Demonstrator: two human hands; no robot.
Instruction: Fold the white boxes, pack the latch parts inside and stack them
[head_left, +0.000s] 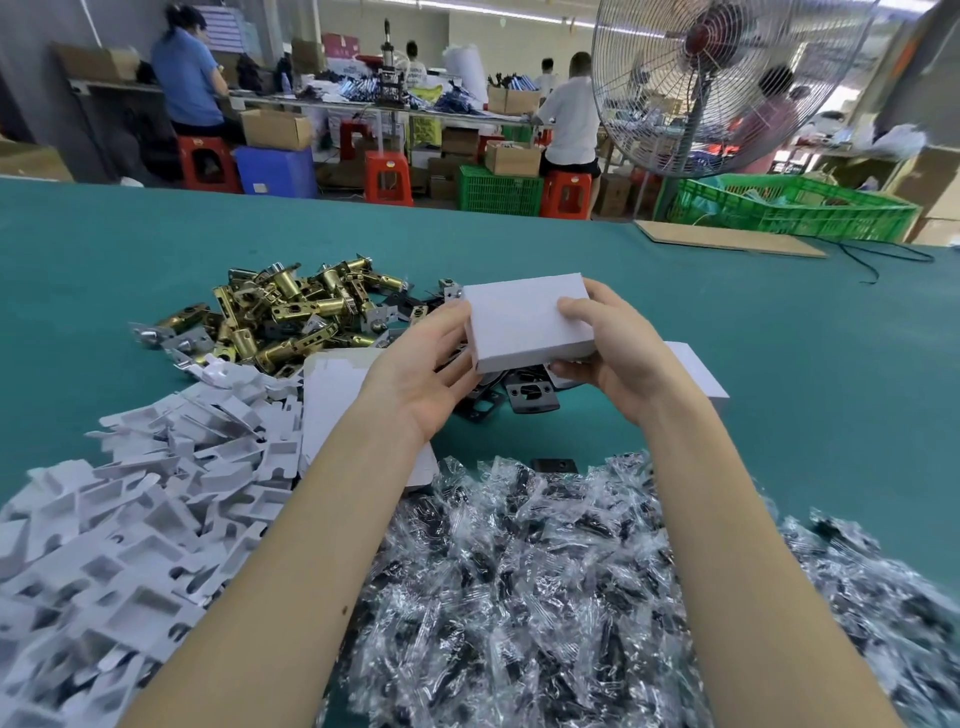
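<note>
A closed white box (524, 319) is held up above the green table (810, 374). My left hand (434, 364) holds its left side, fingers under it and thumb on the edge. My right hand (608, 345) grips its right end, thumb on top and fingers beneath. Brass latch bodies (291, 317) lie heaped at the back left. Black strike plates (530, 397) lie under the box. Another white box (696, 376) sits on the table to the right, partly hidden by my right hand. Flat white box blanks (337, 400) lie under my left forearm.
White cardboard inserts (135, 519) are piled at the front left. Clear bags of black screws (545, 597) cover the front. A cardboard sheet (727, 239) and a black cable (883, 257) lie at the far right. A large fan (711, 78), crates and seated workers are beyond the table.
</note>
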